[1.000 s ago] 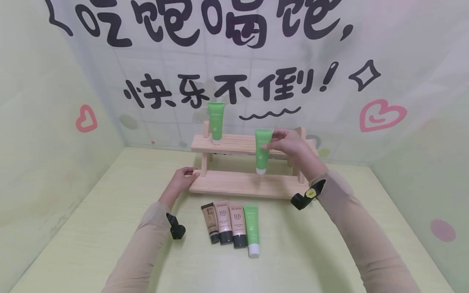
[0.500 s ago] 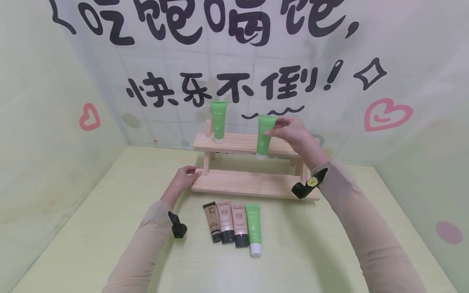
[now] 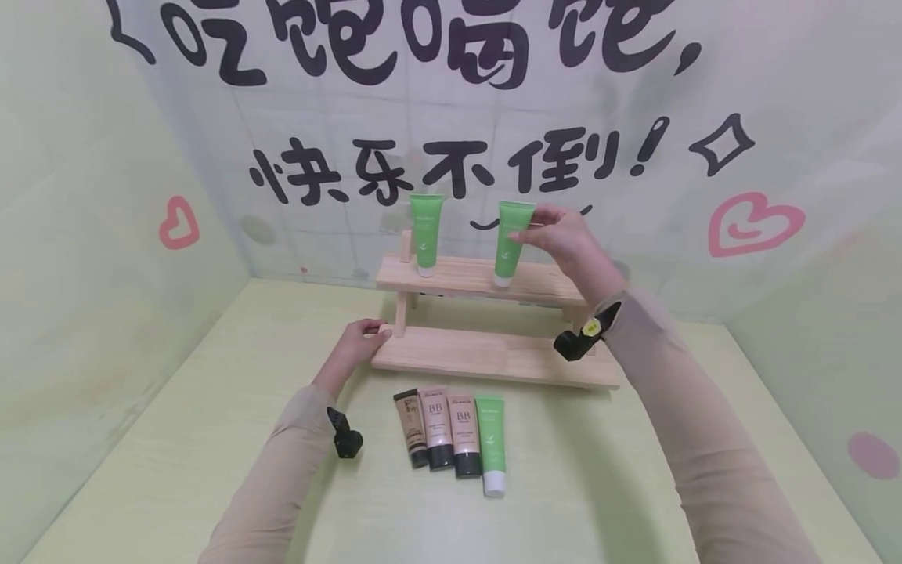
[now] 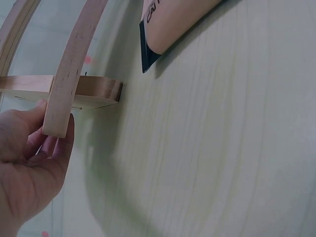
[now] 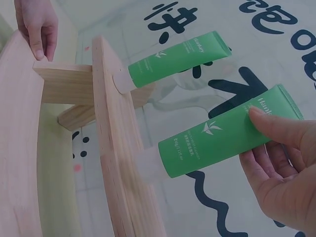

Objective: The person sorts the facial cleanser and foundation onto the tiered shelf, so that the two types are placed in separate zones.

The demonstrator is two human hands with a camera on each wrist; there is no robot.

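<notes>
My right hand (image 3: pixel 560 231) pinches a green squeeze tube (image 5: pixel 217 136) near its crimped end, white cap down, with the cap right at the upper shelf of a two-tier wooden rack (image 3: pixel 493 356). To its left on that shelf, another green tube (image 3: pixel 426 235) stands upright on its cap. My left hand (image 3: pixel 355 345) grips the left end of the rack's lower board; in the left wrist view the thumb and fingers (image 4: pixel 64 145) lie on either side of the board's end.
On the table (image 3: pixel 564 501) in front of the rack lie a brown tube (image 3: pixel 411 427), two pink BB cream tubes (image 3: pixel 437 427) and a third green tube (image 3: pixel 491 442), side by side. A printed cloth wall (image 3: pixel 338 102) stands close behind the rack.
My right hand has raised the green tube from in front of the rack up to the top shelf. The left hand keeps its grip on the lower board. The head view has shifted slightly.
</notes>
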